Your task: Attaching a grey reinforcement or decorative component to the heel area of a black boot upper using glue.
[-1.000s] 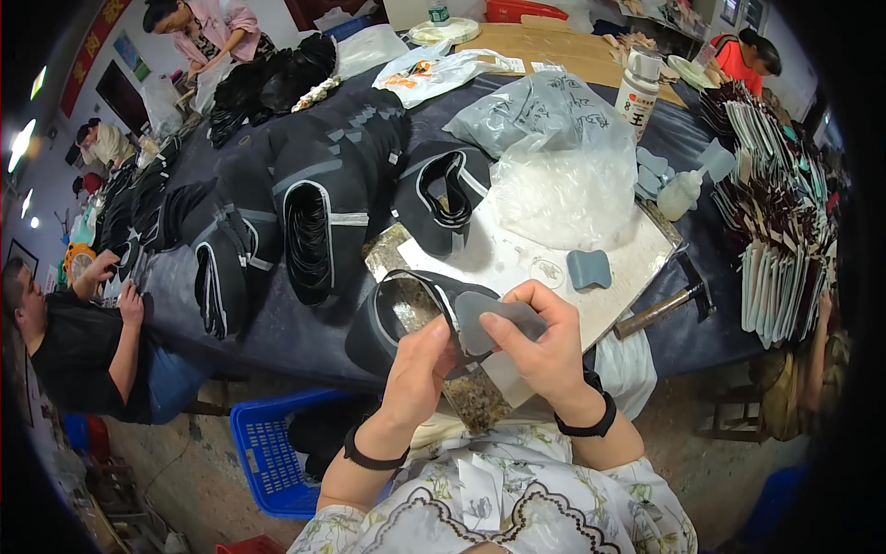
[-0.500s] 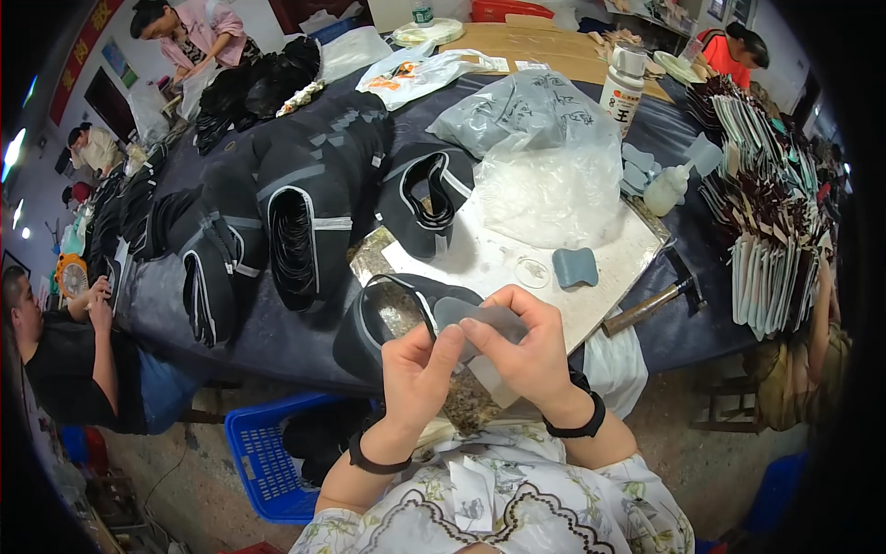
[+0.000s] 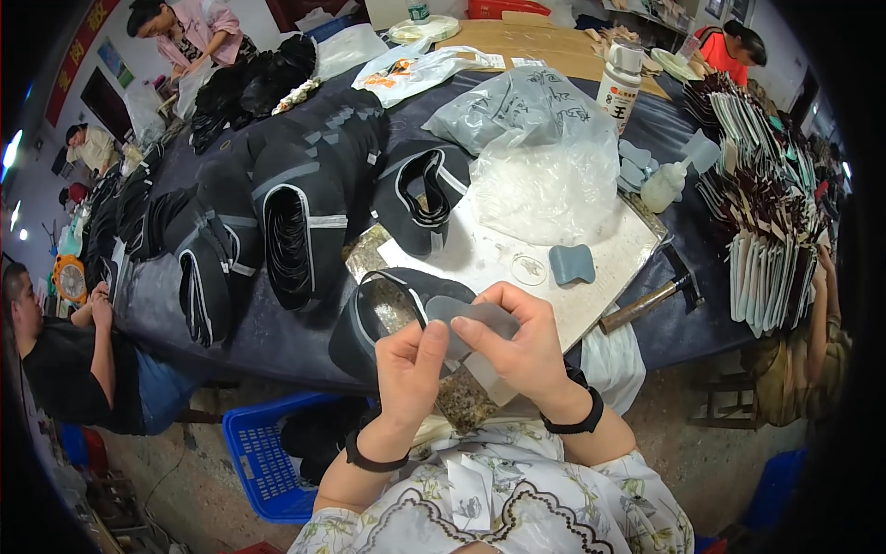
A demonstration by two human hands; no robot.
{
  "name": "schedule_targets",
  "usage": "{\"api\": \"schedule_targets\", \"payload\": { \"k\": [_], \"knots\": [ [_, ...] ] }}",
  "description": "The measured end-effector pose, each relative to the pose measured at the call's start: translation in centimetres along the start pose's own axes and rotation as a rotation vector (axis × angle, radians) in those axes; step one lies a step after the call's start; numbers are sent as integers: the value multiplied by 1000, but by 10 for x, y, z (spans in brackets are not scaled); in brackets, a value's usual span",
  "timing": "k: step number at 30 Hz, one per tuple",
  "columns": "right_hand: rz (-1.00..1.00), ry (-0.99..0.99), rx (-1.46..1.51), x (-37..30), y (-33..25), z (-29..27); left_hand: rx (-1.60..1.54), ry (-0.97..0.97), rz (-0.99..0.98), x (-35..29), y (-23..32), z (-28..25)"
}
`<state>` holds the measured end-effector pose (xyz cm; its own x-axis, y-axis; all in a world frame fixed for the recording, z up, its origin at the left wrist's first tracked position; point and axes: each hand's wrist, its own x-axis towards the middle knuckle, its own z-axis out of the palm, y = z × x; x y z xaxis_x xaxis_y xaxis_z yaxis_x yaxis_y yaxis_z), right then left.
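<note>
In front of my chest both hands work on a thin grey curved piece [image 3: 447, 312], which covers part of a black shoe upper [image 3: 346, 332] with a light edge. My left hand [image 3: 409, 369] is closed, its thumb and fingers pinching at the upper's edge beside the grey piece. My right hand [image 3: 519, 346] pinches the grey piece between thumb and fingers, its thumb tip pointing toward the left one. Whether my left fingers grip the upper, the grey piece or both is partly hidden. A similar blue-grey piece [image 3: 572, 265] lies on the white board [image 3: 517, 242] beyond.
Stacked black uppers [image 3: 305, 185] fill the table's left side. A hammer [image 3: 646, 303], glue bottle [image 3: 664, 187], white container [image 3: 620, 83] and plastic bag [image 3: 544, 185] lie right and beyond. Bundled pieces [image 3: 761, 268] stand far right; a blue basket [image 3: 263, 462] is below. Other people work around.
The grey piece has tilted slightly between my fingers, and more of its left part shows. My hands have shifted only a little; the view has moved slightly.
</note>
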<state>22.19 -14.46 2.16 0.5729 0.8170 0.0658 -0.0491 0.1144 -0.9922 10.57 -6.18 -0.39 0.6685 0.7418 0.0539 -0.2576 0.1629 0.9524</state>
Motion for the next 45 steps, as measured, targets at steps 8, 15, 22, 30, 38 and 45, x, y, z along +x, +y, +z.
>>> {"api": "schedule_targets", "payload": {
  "k": [8, 15, 22, 30, 38, 45],
  "knots": [
    [-33, 26, -53, -3, 2, 2, -179, 2, -124, -1, -6, 1],
    [-108, 83, -102, -2, 5, 6, -134, -27, 34, -1, -9, -3],
    [59, -87, 162, 6, 7, -21, 74, 6, 111, -3, 5, 6],
    [177, -202, 295, 9, 8, -33, 33, -69, 61, -7, 4, 3],
    [21, -146, 274, 10, 27, -20, 96, 13, 233, -8, -3, 1],
    [30, -72, 248, -14, 45, -28, 373, -266, 135, -12, -5, -14]
  ]
}}
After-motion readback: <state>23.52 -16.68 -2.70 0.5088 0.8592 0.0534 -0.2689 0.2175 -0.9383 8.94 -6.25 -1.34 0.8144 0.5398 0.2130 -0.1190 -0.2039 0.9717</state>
